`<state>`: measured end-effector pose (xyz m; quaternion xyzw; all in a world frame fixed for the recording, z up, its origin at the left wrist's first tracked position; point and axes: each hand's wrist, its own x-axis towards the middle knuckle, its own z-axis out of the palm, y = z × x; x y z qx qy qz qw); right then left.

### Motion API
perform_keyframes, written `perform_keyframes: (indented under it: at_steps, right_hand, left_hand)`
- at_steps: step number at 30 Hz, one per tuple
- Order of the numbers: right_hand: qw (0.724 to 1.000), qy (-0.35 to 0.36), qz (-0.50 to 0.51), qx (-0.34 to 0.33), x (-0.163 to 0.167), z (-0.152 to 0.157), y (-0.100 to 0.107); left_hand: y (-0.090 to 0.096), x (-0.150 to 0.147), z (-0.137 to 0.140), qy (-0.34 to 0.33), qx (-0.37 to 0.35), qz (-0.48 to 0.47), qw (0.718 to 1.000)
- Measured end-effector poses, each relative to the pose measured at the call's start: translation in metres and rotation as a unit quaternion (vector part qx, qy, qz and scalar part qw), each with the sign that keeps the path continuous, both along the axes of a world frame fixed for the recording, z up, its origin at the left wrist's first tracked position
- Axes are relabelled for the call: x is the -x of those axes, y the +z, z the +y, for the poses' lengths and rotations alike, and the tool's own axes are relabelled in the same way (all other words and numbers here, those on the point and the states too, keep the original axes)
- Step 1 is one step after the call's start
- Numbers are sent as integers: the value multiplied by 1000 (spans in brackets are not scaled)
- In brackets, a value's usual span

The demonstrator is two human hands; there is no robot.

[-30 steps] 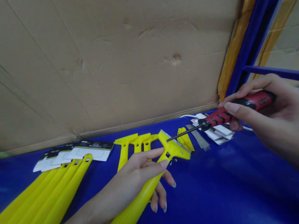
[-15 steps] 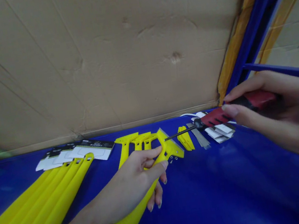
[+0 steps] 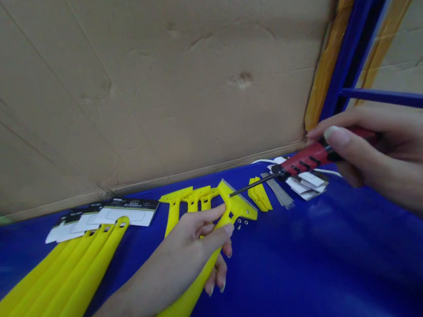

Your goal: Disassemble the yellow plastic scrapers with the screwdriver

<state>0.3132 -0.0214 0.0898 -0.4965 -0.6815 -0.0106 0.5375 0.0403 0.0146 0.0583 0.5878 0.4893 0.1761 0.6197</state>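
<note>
My left hand (image 3: pixel 192 242) was closed around the neck of a yellow scraper (image 3: pixel 188 293), thumb and forefinger pinching it just below the head while the other fingers curled beneath. The scraper slanted across the middle of my view, above the blue table (image 3: pixel 313 271), its head pointing away from me and its thick handle running back under my wrist. My right hand (image 3: pixel 391 151) was wrapped around the red and black grip of a screwdriver (image 3: pixel 302 160), my thumb pressed along it, and the shaft reached leftward so that its tip met the upper part of the scraper's head. Just beside the head lay a few tiny metal parts (image 3: pixel 240 222), too small to make out well. Further right sat some short yellow pieces (image 3: pixel 260 196), then grey strips (image 3: pixel 280 193) and a loose pile of white packets (image 3: pixel 307 184). More yellow T-shaped heads (image 3: pixel 175 207) lay behind my left hand, and to their left long yellow handles (image 3: pixel 79 286) overlapped in a fan, their holed ends against printed cards (image 3: pixel 124 213). A cardboard wall (image 3: pixel 143 83) stood behind everything.
</note>
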Motion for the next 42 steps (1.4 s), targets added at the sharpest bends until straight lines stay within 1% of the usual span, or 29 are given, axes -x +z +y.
perform_keyframes:
  at_steps: [1, 2, 3, 5, 7, 8, 9, 11, 13, 15, 16, 20, 24, 25, 27, 29, 31, 33, 35, 37, 39, 41, 42]
  right_hand:
    - [1000, -6, -7, -10, 0, 0, 0]
    - [1000, 4, -14, -19, 0, 1, -1]
    - [999, 28, -17, -20, 1, 2, -2]
    - [998, 67, -3, 1, 0, 3, -4]
    - [999, 48, 18, 11, 0, 4, -7]
    - [999, 32, 19, 8, -1, 4, -8]
    - [999, 30, 12, -5, -2, 4, -9]
    - [998, 52, -4, -18, -4, 4, -11]
    - [997, 76, 26, 9, -4, 4, -11]
    - [994, 72, 70, 44, -3, 5, -12]
    - [993, 72, 77, 50, -2, 6, -12]
    - [997, 80, 23, -2, 2, 8, -11]
    - [998, 45, 37, 9, 0, 8, -11]
    - [999, 42, 34, 2, 0, 8, -11]
    - [998, 61, 33, -8, -1, 7, -11]
    - [995, 79, 61, 12, -1, 7, -11]
    - [994, 60, 84, 34, 0, 7, -11]
    - [996, 47, 76, 15, 1, 7, -11]
    - [997, 62, 52, -13, 2, 7, -11]
    - [996, 72, 49, -5, 2, 7, -11]
    - [997, 44, 57, 10, 1, 7, -11]
    - [998, 30, 50, -7, 1, 8, -12]
    - [998, 39, 48, -17, 0, 8, -12]
  left_hand:
    - [0, 0, 0, -1, 1, -6, 1000]
    - [0, 0, 1, 0, 2, -11, 1000]
    - [0, 0, 1, 1, 4, -11, 1000]
    - [0, -1, 1, 5, 9, -3, 1000]
    - [-1, -1, 2, 9, 12, 1, 1000]
    - [-1, 0, 2, 7, 11, -1, 1000]
    - [-2, 1, 2, 4, 8, -5, 1000]
    - [-4, 3, 3, -7, -4, -14, 1000]
    - [-5, 4, 3, -22, -13, -14, 1000]
    - [-7, 5, 4, -25, -13, -8, 1000]
    - [-7, 5, 4, -22, -11, -6, 1000]
    - [-6, 1, 4, 2, 7, -7, 1000]
    - [-4, -1, 2, 7, 14, -2, 1000]
    - [-4, -1, 2, 5, 14, -2, 1000]
    - [-3, -1, 2, 6, 13, -1, 1000]
    - [-3, -1, 2, 4, 12, 3, 1000]
    - [-4, 0, 2, -2, 11, -4, 1000]
    - [-6, 1, 2, -9, 9, -14, 1000]
    - [-8, 2, 2, -8, 7, -18, 1000]
    - [-9, 2, 2, -4, 12, -12, 1000]
    - [-9, 1, 1, -3, 14, -9, 1000]
    - [-8, 1, 1, -6, 9, -10, 1000]
    - [-8, 1, 1, -8, 5, -11, 1000]
